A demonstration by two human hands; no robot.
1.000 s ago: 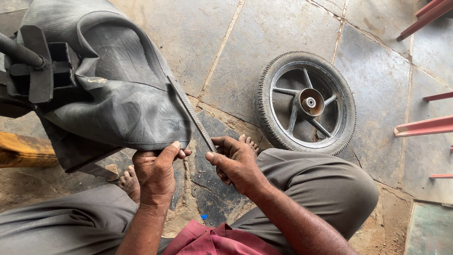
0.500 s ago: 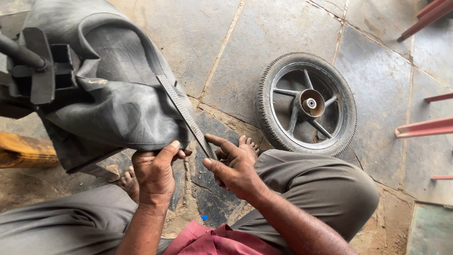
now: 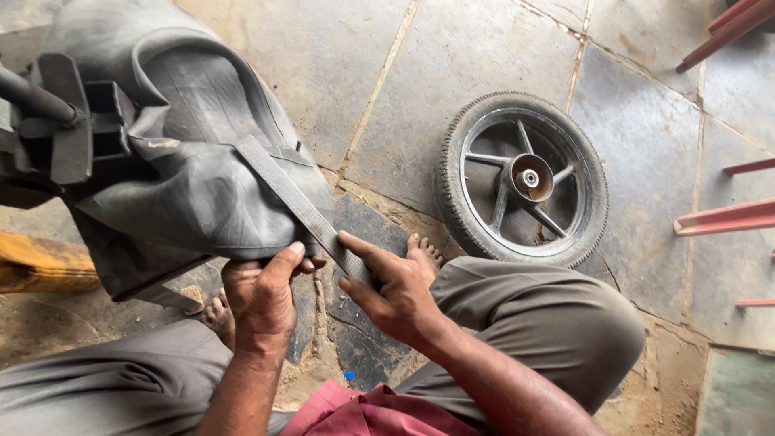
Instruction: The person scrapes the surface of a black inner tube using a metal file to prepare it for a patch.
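A large black rubber inner tube (image 3: 186, 186) hangs folded over a dark metal clamp stand (image 3: 64, 129) at the upper left. My left hand (image 3: 262, 295) grips the tube's lower edge, thumb on top. My right hand (image 3: 387, 291) holds a long flat metal file (image 3: 299, 206), index finger pressed along its near end. The file lies diagonally across the tube's surface, its far tip resting on the rubber. Both hands sit close together above my bent knees.
A small spoked wheel with a black tyre (image 3: 521, 178) lies flat on the stone-slab floor to the right. Red metal bars (image 3: 726, 218) stick in from the right edge. A yellow wooden piece (image 3: 40, 262) lies at the left. My bare toes (image 3: 424, 250) show beside the right hand.
The file has slid further up onto the tube, and my right hand has followed it toward the rubber. My left hand keeps its grip on the tube's edge.
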